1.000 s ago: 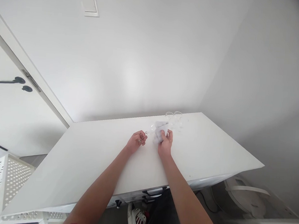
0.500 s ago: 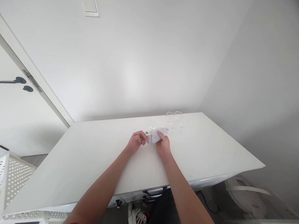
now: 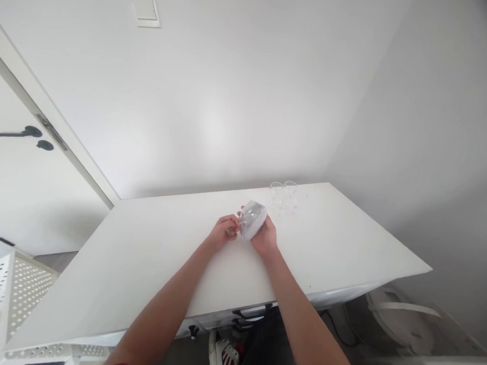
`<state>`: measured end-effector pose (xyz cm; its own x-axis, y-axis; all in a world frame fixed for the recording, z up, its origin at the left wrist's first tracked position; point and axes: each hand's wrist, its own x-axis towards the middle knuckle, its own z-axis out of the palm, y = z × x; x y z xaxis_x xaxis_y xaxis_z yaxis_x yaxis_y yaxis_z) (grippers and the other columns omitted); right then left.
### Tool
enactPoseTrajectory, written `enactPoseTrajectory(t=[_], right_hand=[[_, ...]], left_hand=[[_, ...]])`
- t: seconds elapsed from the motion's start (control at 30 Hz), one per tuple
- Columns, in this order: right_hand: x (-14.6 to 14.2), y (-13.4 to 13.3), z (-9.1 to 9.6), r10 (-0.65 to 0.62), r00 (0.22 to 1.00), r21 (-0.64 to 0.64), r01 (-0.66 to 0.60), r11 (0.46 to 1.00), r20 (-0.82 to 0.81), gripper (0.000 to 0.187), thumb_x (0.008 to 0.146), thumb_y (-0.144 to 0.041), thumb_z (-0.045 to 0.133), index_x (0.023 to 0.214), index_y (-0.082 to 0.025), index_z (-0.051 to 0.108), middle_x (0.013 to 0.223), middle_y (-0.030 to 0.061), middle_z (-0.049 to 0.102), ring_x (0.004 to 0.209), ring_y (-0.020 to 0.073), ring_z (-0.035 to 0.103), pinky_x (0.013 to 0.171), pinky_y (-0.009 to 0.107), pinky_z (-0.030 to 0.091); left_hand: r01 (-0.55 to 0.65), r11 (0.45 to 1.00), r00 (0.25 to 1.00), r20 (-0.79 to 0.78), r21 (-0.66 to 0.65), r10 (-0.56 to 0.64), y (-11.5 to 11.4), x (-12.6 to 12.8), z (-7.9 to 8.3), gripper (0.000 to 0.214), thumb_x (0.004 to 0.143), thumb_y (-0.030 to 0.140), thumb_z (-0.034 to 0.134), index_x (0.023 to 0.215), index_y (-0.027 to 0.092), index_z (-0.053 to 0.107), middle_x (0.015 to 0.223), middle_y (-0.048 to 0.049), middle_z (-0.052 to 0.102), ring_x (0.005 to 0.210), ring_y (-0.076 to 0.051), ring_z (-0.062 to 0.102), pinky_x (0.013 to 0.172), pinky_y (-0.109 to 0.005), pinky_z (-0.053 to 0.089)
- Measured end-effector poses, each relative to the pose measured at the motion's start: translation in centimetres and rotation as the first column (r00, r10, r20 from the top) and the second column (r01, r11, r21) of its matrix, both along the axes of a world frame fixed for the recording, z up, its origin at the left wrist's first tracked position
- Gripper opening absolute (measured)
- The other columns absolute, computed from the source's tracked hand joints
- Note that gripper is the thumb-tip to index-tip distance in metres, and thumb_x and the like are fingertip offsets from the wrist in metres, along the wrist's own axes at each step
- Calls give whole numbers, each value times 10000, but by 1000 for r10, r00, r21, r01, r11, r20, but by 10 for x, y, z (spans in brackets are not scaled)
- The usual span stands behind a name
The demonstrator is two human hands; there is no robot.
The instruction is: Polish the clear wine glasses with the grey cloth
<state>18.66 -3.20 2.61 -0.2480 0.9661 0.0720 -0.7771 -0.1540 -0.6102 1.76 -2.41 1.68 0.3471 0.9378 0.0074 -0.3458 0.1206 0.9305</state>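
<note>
Over the white table [image 3: 146, 264] my left hand [image 3: 222, 231] pinches the stem of a clear wine glass [image 3: 250, 212] that lies tilted on its side. My right hand [image 3: 266, 237] is closed on a white cloth [image 3: 255, 225] wrapped round the glass bowl. The two hands are almost touching. Much of the glass is hidden by the cloth.
Two or three more clear glasses [image 3: 283, 193] stand at the table's far edge, just beyond my right hand. A white door with a dark handle [image 3: 19, 132] is at the left, and a perforated white basket [image 3: 6, 288] stands at the lower left. Walls close in behind and to the right.
The cloth has shifted from the glass rim to wrap the bowl, and the glass has turned in my hands. My right hand moved slightly left; the left hand held its place.
</note>
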Motion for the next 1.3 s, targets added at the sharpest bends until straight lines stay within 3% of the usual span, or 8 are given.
enactPoseTrajectory(t=[0.27,0.43,0.63,0.73,0.8,1.03,1.17,1.3], right_hand=[[-1,0,6,-102,993,19,101,995,54,432,935,-573,523,1121,-232,712,1125,88,731,1036,305,673,796,437,565],[-10,1,-9,-187,930,111,159,981,317,422,913,-591,602,1114,-226,671,1033,74,715,950,262,670,789,389,559],[-13,2,-24,-512,647,414,315,854,565,638,931,-523,627,1473,-240,445,1328,119,630,1147,254,632,955,406,541],[-10,1,-26,-680,428,604,319,730,596,718,990,-476,541,1614,-290,238,1640,111,342,1475,269,391,1174,479,395],[-8,1,-28,-752,293,713,245,657,591,610,1029,-431,466,1601,-304,298,1697,68,228,1560,262,239,1235,513,302],[-9,7,-31,-890,58,887,77,456,452,362,1041,-291,417,1331,-273,632,1433,71,616,1481,262,406,1252,608,179],[-8,6,-31,-857,57,809,302,504,513,268,988,-356,501,1059,-226,724,1218,97,717,1229,272,611,1154,547,362],[-4,6,-30,-694,353,409,609,680,628,358,949,-486,510,937,-198,723,1000,93,746,939,261,671,850,420,527]], left_hand=[[-73,960,965,-225,269,137,0,5,-7,133,804,215,588,770,158,703,739,-32,628,577,-94,454,562,-254,391],[-90,929,950,-250,358,188,-1,6,-9,142,865,246,567,830,172,683,778,-22,618,634,-110,519,629,-268,455],[-75,947,958,-240,312,155,0,6,-8,123,862,273,573,817,176,635,741,-1,559,596,-100,504,564,-249,421],[-41,954,963,-241,296,117,-2,8,-8,123,862,281,570,824,177,623,728,6,531,585,-93,476,535,-237,382],[-26,955,959,-262,295,107,-3,8,-7,120,861,283,563,824,180,613,708,14,514,571,-89,442,521,-231,352],[57,900,876,-453,431,162,-7,3,-8,143,855,263,541,763,173,605,635,24,490,591,-104,428,579,-245,369],[146,872,845,-517,467,136,-8,0,-9,163,835,215,511,767,164,650,665,8,529,607,-110,430,595,-253,363],[190,886,849,-524,422,67,-9,-1,-8,186,817,204,504,764,161,677,698,-15,566,644,-125,470,604,-256,364]])
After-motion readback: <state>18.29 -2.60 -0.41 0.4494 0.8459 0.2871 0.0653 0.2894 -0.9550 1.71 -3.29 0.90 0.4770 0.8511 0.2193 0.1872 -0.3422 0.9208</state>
